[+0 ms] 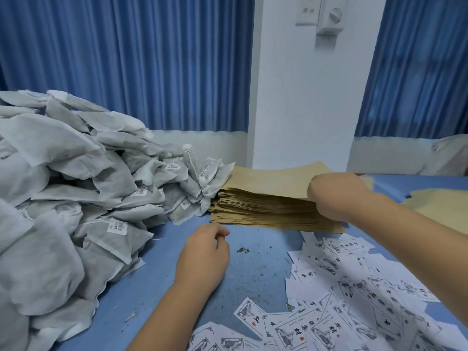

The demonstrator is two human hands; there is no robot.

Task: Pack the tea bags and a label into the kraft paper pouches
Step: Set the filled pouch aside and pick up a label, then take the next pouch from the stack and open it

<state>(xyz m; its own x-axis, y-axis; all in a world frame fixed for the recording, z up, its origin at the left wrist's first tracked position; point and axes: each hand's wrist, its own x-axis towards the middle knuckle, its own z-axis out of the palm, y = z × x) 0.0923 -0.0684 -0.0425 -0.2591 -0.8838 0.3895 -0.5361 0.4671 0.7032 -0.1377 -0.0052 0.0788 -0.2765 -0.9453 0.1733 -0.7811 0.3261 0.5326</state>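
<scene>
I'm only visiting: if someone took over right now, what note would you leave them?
Left hand: loosely curled, empty, over the table.
Right hand: gripping the right edge of the pouch stack, seemingly taking the top one.
Tea bags: heaped left of the stack.
Labels: scattered in front, right.
Done: no packed pouch visible.
To do: open a pouch, add tea bags and a label.

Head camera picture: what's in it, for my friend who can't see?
A person's right hand grips the top of a stack of kraft paper pouches on a blue table; the left hand, loosely curled, holds nothing. Tea bags are heaped left, printed labels scattered right.
</scene>
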